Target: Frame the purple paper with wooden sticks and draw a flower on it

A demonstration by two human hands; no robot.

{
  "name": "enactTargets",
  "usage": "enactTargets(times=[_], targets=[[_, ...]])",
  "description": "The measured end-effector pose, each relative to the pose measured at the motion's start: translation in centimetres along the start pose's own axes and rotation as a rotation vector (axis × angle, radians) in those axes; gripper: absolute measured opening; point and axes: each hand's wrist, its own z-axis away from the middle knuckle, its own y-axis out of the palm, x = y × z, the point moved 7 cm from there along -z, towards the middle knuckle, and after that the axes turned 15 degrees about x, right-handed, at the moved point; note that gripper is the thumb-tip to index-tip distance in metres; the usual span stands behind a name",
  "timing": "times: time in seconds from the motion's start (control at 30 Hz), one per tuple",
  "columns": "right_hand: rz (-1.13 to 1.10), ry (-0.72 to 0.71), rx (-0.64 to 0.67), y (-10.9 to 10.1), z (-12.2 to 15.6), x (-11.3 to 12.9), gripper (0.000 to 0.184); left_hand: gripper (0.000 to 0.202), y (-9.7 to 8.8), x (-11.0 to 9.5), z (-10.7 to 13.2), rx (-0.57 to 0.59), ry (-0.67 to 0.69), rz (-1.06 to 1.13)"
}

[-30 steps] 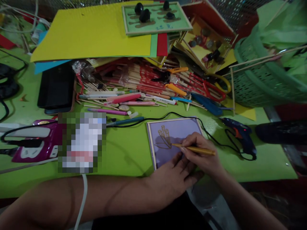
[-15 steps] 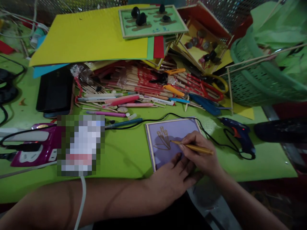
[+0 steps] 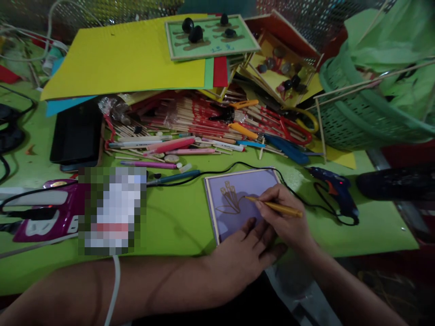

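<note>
A purple card (image 3: 251, 184) framed with thin wooden sticks lies on the green table. It bears a brown-gold drawing of flowers (image 3: 230, 197) with stems and leaves. My right hand (image 3: 287, 217) grips a gold pen (image 3: 280, 208), its tip touching the card just right of the stems, at the end of a curved line. Spread over the card's lower edge, my left hand (image 3: 243, 253) rests flat with its fingers extended and nothing held. Part of the card's lower right is hidden beneath both hands.
A hot glue gun (image 3: 336, 192) with a lit red light lies to the right, its black cord running behind the card. Several pens, scissors and wooden sticks (image 3: 190, 113) fill the back. A green basket (image 3: 360, 113) stands back right; a purple power strip (image 3: 50, 222) sits left.
The pen tip has moved slightly right and up, and a new curved leaf line shows right of the stems. My left hand stays in place; the camera view has shifted a little.
</note>
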Motion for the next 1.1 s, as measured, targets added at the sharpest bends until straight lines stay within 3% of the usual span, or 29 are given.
enactTargets(times=[0.57, 0.83, 1.1], targets=[[-0.001, -0.016, -0.129, -1.06, 0.18, -0.02, 0.012, 0.05, -0.35, 0.07, 0.17, 0.021, -0.015, -0.066], [0.041, -0.058, -0.122, -1.02, 0.14, -0.03, 0.011, 0.049, -0.39, 0.09, 0.09, 0.044, -0.009, -0.039], [0.079, -0.069, -0.112, -1.04, 0.46, -0.16, 0.011, 0.049, -0.38, 0.11, 0.21, -0.023, -0.017, -0.046]])
